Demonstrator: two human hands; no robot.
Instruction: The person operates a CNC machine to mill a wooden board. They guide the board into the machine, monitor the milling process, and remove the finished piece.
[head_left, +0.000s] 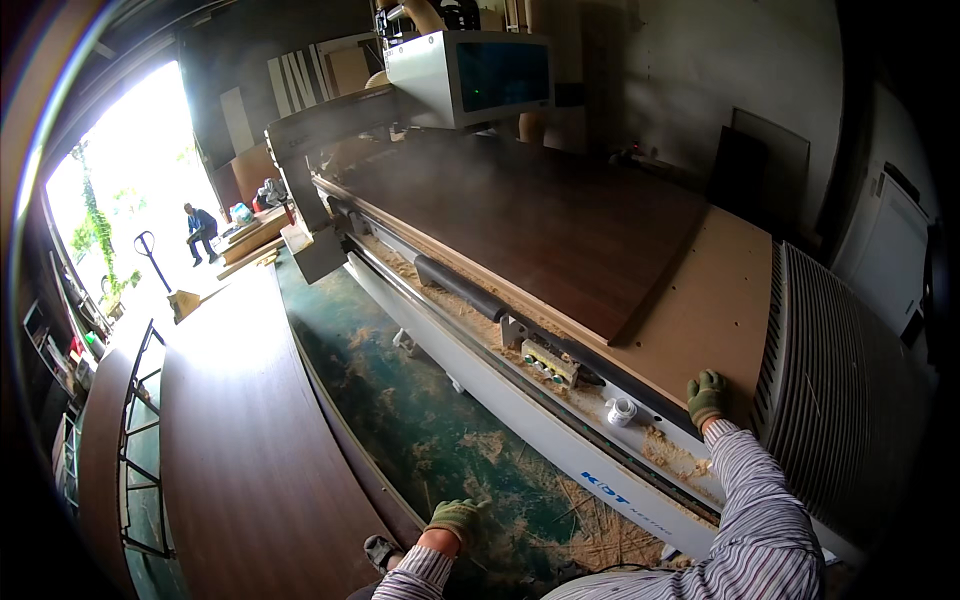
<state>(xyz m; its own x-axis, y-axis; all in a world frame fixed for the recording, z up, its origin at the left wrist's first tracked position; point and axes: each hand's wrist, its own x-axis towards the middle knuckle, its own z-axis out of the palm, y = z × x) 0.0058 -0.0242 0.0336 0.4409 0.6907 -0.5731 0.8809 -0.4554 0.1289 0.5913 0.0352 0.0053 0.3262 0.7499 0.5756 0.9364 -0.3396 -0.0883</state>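
Note:
My right hand (707,395), in a green work glove, rests at the near edge of a tan board (728,300) on the bed of a large cutting machine. Its fingers lie on the board with nothing visible in them. A dark brown wood-grain panel (560,240) lies farther along on that board. Low in the middle, my left hand (456,520), gloved the same way, hangs above the floor near the corner of another brown panel (250,440). It holds nothing that I can see, with its fingers loosely bent and partly apart.
A white roll (621,411) and a button box (549,364) sit on the machine's sawdust-strewn side ledge. The machine's gantry head (470,80) stands at the far end, in haze. Ribbed grey ducting (845,350) borders the right. A person (200,232) sits by the bright doorway near a pallet jack (160,270).

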